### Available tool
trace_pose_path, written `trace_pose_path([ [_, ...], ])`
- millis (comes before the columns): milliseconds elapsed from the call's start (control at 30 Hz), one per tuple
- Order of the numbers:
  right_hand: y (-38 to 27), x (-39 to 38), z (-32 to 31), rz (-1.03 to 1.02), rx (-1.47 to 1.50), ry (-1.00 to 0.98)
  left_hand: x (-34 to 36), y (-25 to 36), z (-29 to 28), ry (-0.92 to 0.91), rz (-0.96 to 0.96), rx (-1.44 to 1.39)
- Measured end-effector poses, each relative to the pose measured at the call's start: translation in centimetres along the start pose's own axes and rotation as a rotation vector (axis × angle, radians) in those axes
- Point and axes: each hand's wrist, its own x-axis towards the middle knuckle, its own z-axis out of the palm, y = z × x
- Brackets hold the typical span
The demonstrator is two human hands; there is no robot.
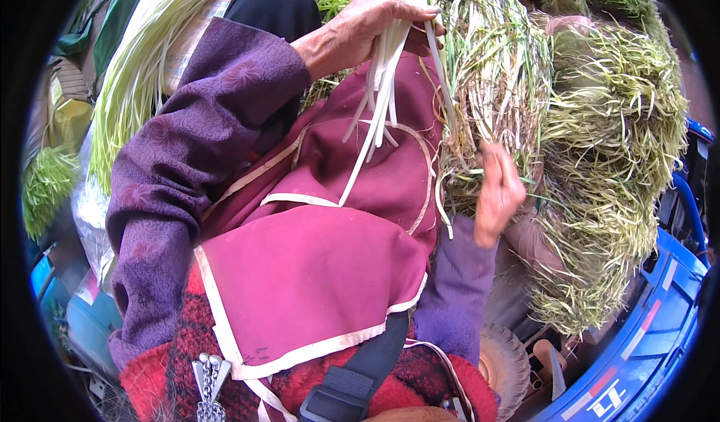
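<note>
My left hand (367,30) is closed around a small bunch of long pale leafy stalks (386,77), which look like chives or young garlic. Their white ends hang down over the maroon apron (315,264) on my lap. My right hand (501,197) is lower and to the right, beside a heap of unsorted stalks (499,69) with dry brown outer leaves. Its fingers are pressed together; what they hold, if anything, cannot be made out. One loose pale stalk (440,77) trails from the bunch toward the apron's right edge.
Long clean yellow-green stalks (124,122) lie at the upper left. Large stacked bundles of greens (607,167) fill the right side. Beyond them stand a blue metal vehicle panel (637,339) and a tyre (506,369). A smaller green bundle (46,189) is at the far left.
</note>
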Motion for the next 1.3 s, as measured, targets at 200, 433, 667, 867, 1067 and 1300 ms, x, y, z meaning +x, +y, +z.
trace_pose_path([
  [200, -4.5, 6.9, 7.6, 0.207, 0.779, -0.266, -0.1, 0.1, -0.3, -0.027, -0.028, 0.0],
  [433, 0.6, 6.2, 4.2, 0.011, 0.588, 0.102, -0.5, 0.5, 0.9, 0.042, -0.025, 0.083],
  [667, 8.8, -2.0, -5.3, 0.404, 0.251, 0.427, -1.1, 1.3, 0.7, 0.035, 0.04, -0.011],
  [867, 6.6, -1.8, -5.7, 0.235, -0.421, 0.084, -1.0, 1.0, 0.8, 0.04, -0.033, 0.061],
  [1067, -1.5, 5.0, 3.4, -0.254, 0.131, -0.215, -1.0, 0.9, 0.4, 0.027, -0.043, -0.013],
  [1300, -1.0, 5.6, 6.5, 0.116, 0.766, -0.128, -0.6, 1.0, -1.3, 0.086, -0.124, 0.11],
])
